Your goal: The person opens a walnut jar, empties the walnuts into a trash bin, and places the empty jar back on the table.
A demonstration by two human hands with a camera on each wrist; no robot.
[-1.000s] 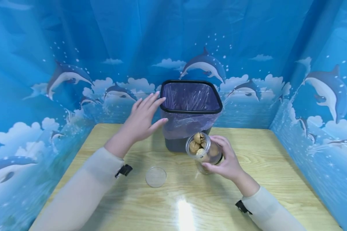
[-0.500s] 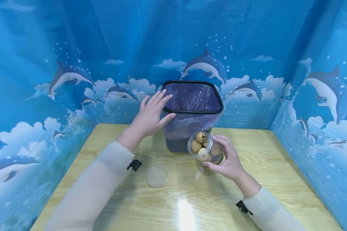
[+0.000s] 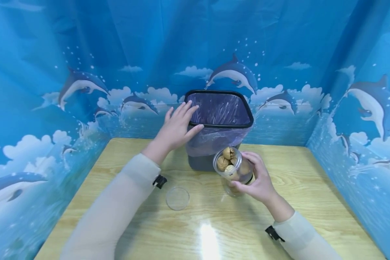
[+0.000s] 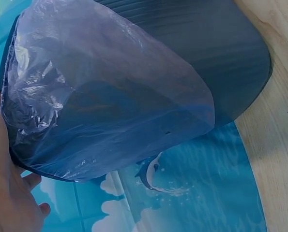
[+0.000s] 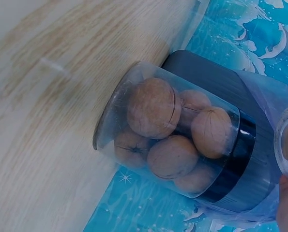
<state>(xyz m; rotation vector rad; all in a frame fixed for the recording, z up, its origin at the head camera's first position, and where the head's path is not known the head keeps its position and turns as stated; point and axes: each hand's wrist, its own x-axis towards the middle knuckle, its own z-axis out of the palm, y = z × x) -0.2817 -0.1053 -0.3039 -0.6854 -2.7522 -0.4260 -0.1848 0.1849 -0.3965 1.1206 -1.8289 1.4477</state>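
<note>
The canister (image 5: 182, 126) looked like clear, glossy plastic, the walnuts (image 5: 153, 107) woody and ridged. Thin, shiny, crinkled plastic liner (image 4: 114, 96) overlaid the matt, dark plastic bin (image 4: 226, 58). The wood-grained desk (image 3: 188, 231) looked smooth and reflective.

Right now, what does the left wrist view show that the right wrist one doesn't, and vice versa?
Left wrist only: the black rim of the grey tapered bin, with the left hand at it. Right wrist only: brown walnuts in a clear cylindrical jar with a black band. Both: the bin's side, its translucent purple liner, the pale wood-grain table and the blue dolphin-print backdrop.
</note>
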